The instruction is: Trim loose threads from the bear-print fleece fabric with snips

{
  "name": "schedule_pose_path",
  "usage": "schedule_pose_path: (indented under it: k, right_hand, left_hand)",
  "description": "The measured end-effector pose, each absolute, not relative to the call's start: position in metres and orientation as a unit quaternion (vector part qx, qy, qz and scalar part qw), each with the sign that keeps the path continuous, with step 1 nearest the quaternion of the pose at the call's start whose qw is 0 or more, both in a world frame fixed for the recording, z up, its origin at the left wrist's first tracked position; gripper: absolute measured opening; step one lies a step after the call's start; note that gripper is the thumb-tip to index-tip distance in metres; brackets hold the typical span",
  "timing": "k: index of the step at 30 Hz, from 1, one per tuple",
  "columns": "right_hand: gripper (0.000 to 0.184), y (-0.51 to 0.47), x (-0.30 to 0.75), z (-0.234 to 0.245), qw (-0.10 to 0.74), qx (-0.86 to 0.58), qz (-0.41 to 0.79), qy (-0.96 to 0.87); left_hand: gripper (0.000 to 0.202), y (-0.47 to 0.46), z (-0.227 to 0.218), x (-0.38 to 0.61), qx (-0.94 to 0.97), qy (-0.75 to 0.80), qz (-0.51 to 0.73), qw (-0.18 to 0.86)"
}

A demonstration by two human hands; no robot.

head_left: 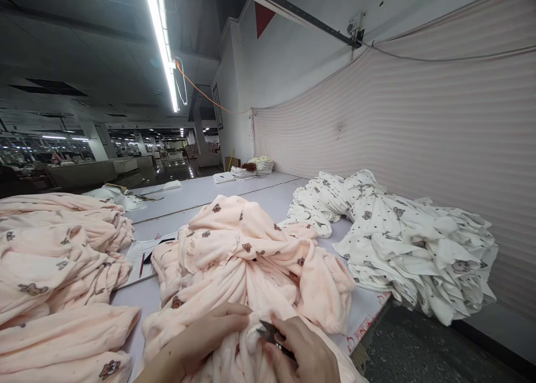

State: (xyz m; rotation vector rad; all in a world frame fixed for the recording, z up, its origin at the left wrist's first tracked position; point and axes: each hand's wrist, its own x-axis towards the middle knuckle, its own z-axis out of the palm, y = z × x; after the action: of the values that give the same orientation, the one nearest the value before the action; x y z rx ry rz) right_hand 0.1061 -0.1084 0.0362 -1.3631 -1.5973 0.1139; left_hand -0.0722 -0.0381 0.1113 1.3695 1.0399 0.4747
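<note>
A heap of pale pink fleece garments with small brown bear prints (247, 260) lies on the table right in front of me. My left hand (205, 335) pinches a fold of that pink fabric at the heap's near edge. My right hand (304, 352) is closed on small dark thread snips (268, 333), whose tips touch the fabric held by the left hand.
More pink garments (54, 271) are stacked at the left. White printed garments (402, 238) pile up at the right, over the table's edge. A paper and a red pen (141, 263) lie on the grey table (226, 188). A striped cloth wall (419, 120) hangs at the right.
</note>
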Motion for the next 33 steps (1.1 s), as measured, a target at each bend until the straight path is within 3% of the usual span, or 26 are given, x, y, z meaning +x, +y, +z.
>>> schedule_pose_path:
  k: [3, 7, 9, 12, 14, 16, 21, 27, 30, 33]
  right_hand:
    - [0.024, -0.110, 0.110, 0.036, 0.505, -0.571, 0.055, -0.645]
    - [0.025, -0.117, 0.132, 0.033, 0.567, -0.621, 0.117, -0.528]
    - [0.028, -0.120, 0.142, 0.031, 0.575, -0.664, 0.143, -0.456]
    - [0.032, -0.121, 0.145, 0.030, 0.591, -0.653, 0.224, -0.417]
    - [0.036, -0.121, 0.143, 0.033, 0.618, -0.602, 0.281, -0.421]
    - [0.039, -0.123, 0.145, 0.034, 0.637, -0.564, 0.320, -0.417]
    - [0.039, -0.143, 0.168, 0.018, 0.645, -0.604, 0.274, -0.380]
    - [0.034, -0.157, 0.173, -0.017, 0.651, -0.592, 0.285, -0.380]
    - [0.028, -0.161, 0.171, -0.023, 0.654, -0.588, 0.301, -0.369]
    - [0.025, -0.162, 0.168, -0.019, 0.642, -0.566, 0.339, -0.391]
  left_hand:
    - [0.028, -0.040, 0.115, -0.069, 0.613, 0.434, 0.196, 0.631]
    - [0.026, -0.041, 0.120, -0.071, 0.757, 0.403, 0.286, 0.427]
    - [0.025, -0.042, 0.120, -0.068, 0.772, 0.388, 0.324, 0.385]
    - [0.017, -0.052, 0.114, -0.046, 0.835, 0.367, 0.218, 0.348]
    - [0.029, -0.062, 0.108, -0.025, 0.895, 0.342, 0.104, 0.268]
    - [0.019, -0.069, 0.103, -0.011, 0.927, 0.330, 0.040, 0.175]
    - [0.012, -0.049, 0.106, -0.051, 0.911, 0.412, 0.024, 0.001]
    - [0.026, -0.016, 0.093, -0.122, 0.843, 0.480, 0.019, -0.243]
    - [0.035, -0.025, 0.083, -0.119, 0.849, 0.450, 0.063, -0.269]
    - [0.043, -0.050, 0.087, -0.094, 0.896, 0.375, 0.132, -0.197]
